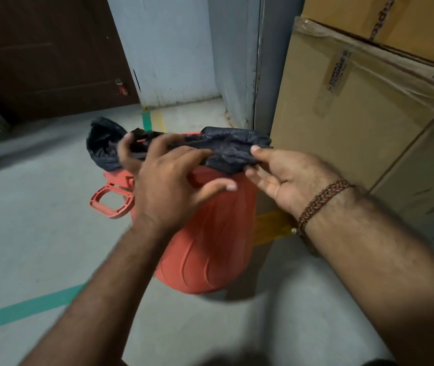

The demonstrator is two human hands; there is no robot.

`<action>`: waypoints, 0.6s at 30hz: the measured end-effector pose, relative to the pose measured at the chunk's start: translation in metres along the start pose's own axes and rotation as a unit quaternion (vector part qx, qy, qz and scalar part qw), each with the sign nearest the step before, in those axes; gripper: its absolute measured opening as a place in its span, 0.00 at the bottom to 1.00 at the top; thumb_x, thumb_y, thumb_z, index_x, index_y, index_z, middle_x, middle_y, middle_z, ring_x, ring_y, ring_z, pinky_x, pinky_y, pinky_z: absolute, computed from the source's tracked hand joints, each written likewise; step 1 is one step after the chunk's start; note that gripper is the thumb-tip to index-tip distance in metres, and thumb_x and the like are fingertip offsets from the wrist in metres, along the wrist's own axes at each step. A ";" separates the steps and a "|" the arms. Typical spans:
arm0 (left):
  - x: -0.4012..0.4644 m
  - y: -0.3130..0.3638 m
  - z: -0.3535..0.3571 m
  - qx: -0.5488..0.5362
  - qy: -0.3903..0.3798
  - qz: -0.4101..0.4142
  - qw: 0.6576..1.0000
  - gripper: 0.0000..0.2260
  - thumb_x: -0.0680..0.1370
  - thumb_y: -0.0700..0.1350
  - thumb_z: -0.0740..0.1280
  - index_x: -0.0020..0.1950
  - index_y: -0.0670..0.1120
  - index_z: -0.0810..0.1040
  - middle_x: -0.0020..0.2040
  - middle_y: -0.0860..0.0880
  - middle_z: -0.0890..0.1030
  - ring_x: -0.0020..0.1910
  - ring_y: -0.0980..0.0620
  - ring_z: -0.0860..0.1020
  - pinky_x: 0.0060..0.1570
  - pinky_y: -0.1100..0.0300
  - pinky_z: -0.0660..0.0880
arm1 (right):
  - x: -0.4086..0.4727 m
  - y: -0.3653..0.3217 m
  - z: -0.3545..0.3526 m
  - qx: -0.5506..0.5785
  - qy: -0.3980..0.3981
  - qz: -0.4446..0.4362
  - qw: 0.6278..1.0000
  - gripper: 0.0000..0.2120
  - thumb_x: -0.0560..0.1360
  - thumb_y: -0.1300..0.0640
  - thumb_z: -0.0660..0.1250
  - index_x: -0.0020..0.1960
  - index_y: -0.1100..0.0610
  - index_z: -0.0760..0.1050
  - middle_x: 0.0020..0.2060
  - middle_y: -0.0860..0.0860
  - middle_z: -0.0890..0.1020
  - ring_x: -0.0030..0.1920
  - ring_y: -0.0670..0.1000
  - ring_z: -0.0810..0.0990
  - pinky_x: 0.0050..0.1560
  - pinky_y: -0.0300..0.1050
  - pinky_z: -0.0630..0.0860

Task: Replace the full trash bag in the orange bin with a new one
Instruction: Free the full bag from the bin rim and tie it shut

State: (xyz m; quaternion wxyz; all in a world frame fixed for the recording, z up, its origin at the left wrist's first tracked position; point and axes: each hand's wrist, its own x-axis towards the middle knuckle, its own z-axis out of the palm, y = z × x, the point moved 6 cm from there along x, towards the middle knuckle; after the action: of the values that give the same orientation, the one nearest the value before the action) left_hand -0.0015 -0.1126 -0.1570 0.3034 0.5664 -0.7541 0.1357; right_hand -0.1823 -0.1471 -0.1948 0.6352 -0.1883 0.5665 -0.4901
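An orange plastic bin (210, 241) stands on the concrete floor, its loop handle (111, 203) hanging at the left side. Above its mouth a crumpled black trash bag (231, 149) is stretched sideways between both hands. My left hand (168, 180) grips the bag's middle with fingers curled over it, and a bunched end (102, 146) sticks out past it on the left. My right hand (287, 175) pinches the bag's right end between thumb and fingers. The inside of the bin is hidden behind the bag and hands.
Stacked cardboard boxes (355, 107) stand tight against the bin's right side. A grey pillar edge (263, 75) and pale wall lie behind, with a dark brown door (52, 54) at the far left. Green (25, 307) and yellow (271, 225) tape lines mark the floor.
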 end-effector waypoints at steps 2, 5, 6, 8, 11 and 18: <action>0.001 0.001 0.002 0.047 -0.013 0.004 0.999 0.32 0.73 0.78 0.59 0.59 0.55 0.86 0.54 0.57 0.86 0.59 0.51 0.80 0.69 0.38 0.63 | 0.002 -0.009 0.001 0.009 -0.006 -0.028 1.000 0.11 0.77 0.62 0.73 0.58 0.61 0.78 0.46 0.54 0.84 0.35 0.49 0.82 0.27 0.38 0.81; 0.000 0.002 -0.004 0.030 0.038 -0.026 0.998 0.26 0.78 0.73 0.60 0.49 0.55 0.87 0.41 0.55 0.86 0.45 0.50 0.82 0.56 0.44 0.69 | 0.005 -0.015 0.001 -0.036 -0.024 -0.056 0.997 0.09 0.76 0.57 0.75 0.55 0.55 0.79 0.41 0.49 0.82 0.36 0.44 0.78 0.31 0.35 0.78; 0.000 0.000 -0.004 0.023 0.042 -0.037 0.998 0.25 0.79 0.72 0.61 0.46 0.54 0.87 0.37 0.54 0.85 0.41 0.49 0.82 0.54 0.46 0.69 | 0.006 -0.016 0.000 -0.050 -0.027 -0.064 0.996 0.07 0.76 0.56 0.75 0.53 0.52 0.80 0.41 0.48 0.82 0.36 0.43 0.77 0.34 0.35 0.77; 0.000 -0.008 -0.005 0.016 0.045 -0.078 0.996 0.28 0.79 0.72 0.61 0.39 0.51 0.85 0.31 0.52 0.81 0.36 0.48 0.80 0.51 0.47 0.69 | 0.006 -0.019 0.000 -0.052 -0.049 -0.077 0.994 0.03 0.78 0.58 0.72 0.52 0.52 0.82 0.43 0.46 0.85 0.37 0.43 0.78 0.40 0.37 0.76; 0.001 -0.024 -0.008 0.004 0.051 -0.145 0.988 0.30 0.78 0.72 0.61 0.34 0.48 0.81 0.26 0.52 0.76 0.31 0.48 0.76 0.53 0.47 0.68 | 0.010 -0.022 -0.006 -0.041 -0.058 -0.092 0.993 0.07 0.80 0.61 0.67 0.54 0.53 0.83 0.48 0.47 0.88 0.45 0.46 0.83 0.49 0.42 0.79; -0.007 -0.073 -0.020 -0.083 0.080 -0.254 0.960 0.32 0.76 0.70 0.66 0.29 0.43 0.75 0.20 0.49 0.70 0.25 0.45 0.73 0.44 0.43 0.75 | 0.026 0.026 -0.010 -0.092 -0.071 0.038 0.993 0.16 0.85 0.55 0.59 0.71 0.58 0.71 0.63 0.57 0.80 0.56 0.57 0.82 0.54 0.54 0.81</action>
State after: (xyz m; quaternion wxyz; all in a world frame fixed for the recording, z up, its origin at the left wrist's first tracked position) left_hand 0.0741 -0.1197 -0.1555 0.4334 0.6990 -0.5677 0.0358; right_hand -0.1841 -0.1541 -0.2317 0.6724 -0.2584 0.5689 -0.3969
